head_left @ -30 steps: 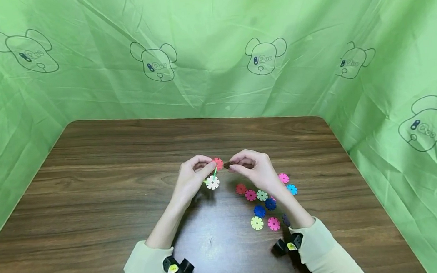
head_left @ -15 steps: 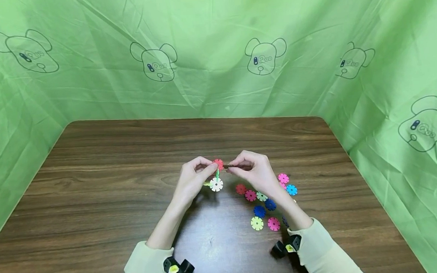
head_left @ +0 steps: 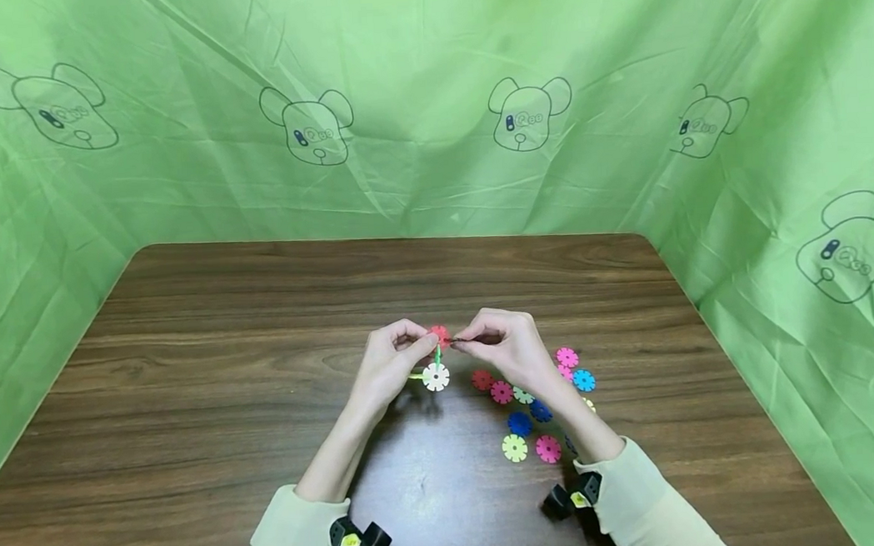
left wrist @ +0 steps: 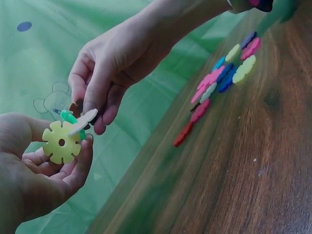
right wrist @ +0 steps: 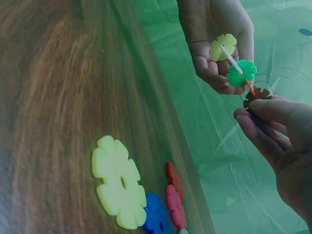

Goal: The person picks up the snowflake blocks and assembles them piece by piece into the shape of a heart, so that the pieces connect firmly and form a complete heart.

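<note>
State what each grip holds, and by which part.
Right grip: brown disc, pinched near its edge. Left grip: linked discs; by which disc cannot be told.

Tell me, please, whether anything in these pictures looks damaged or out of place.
Nothing stands out as damaged or spilled. The loose discs lie scattered on the table, and the white disc stands at an angle to the joined yellow disc, which looks normal for notched pieces slotted together. The brown disc is partly hidden.
</note>
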Motion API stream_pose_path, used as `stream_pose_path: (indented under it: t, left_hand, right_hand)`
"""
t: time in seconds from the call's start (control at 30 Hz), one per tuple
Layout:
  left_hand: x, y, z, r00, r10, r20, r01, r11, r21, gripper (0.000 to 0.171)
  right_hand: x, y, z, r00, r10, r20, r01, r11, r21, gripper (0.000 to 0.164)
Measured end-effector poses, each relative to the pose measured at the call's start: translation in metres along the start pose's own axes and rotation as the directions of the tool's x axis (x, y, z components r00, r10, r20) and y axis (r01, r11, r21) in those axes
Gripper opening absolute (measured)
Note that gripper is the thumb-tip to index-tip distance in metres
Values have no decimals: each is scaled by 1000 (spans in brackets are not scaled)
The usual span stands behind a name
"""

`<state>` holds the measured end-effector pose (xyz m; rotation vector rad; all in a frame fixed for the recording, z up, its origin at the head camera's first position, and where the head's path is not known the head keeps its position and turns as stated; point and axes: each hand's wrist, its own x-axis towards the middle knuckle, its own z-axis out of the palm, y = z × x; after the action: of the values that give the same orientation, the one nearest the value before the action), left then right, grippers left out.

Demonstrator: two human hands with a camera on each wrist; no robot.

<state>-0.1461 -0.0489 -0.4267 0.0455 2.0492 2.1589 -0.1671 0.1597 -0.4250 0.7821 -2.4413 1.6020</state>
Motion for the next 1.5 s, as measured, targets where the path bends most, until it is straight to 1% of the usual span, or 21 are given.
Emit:
stream_pose_path:
  t: [0.13, 0.27, 0.4, 0.5, 0.6, 0.73, 0.83, 1.1, 1.23, 1.37, 1.5]
  left_hand:
    - [0, -1, 0, 1000, -4, 3, 4, 1000, -4, 10]
    - [1, 0, -1, 1000, -13, 9, 13, 1000, -16, 10]
    - [2, 1, -2, 1000, -19, -6, 19, 1000, -14, 13]
    - [2, 2, -2, 999, -27, -21, 27, 1000, -14, 15]
    - [3, 3, -2, 999, -28, -30, 28, 1000, -14, 17]
    - [3, 5, -3, 999, -25, -42, 24, 999, -25, 17]
    - [3, 6, -5, 998, -26, -51, 25, 999, -27, 17]
    - [3, 7, -10, 998, -26, -64, 25, 1000, -11, 17]
    - [3, 7, -12, 997, -30, -69, 29, 1000, -11, 17]
    - [4, 7, -13, 997, -28, -69, 27, 1000, -4, 19]
    - [4, 7, -13, 997, -23, -70, 23, 1000, 0, 20]
  right_hand:
    - [0, 0, 0, 1000, 5, 10, -5, 1000, 13, 3]
    - [2, 1, -2, 999, 35, 22, -35, 999, 35, 5]
    - [3, 0, -9, 994, 89, 57, -91, 995, 46, 16]
    - [2, 2, -19, 988, 131, 86, -136, 989, 51, 24]
    - [1, 5, -32, 982, 165, 91, -167, 986, 23, 27]
    - [-2, 9, -49, 976, 199, 87, -196, 979, -48, 25]
    - [-5, 14, -61, 968, 222, 116, -213, 973, -84, 27]
    - [-13, 30, -87, 949, 244, 198, -218, 965, -144, 34]
    - [-15, 38, -97, 930, 275, 243, -241, 957, -160, 39]
    - [-17, 45, -104, 904, 305, 298, -258, 948, -187, 44]
    - [-18, 53, -107, 884, 302, 357, -240, 948, -207, 45]
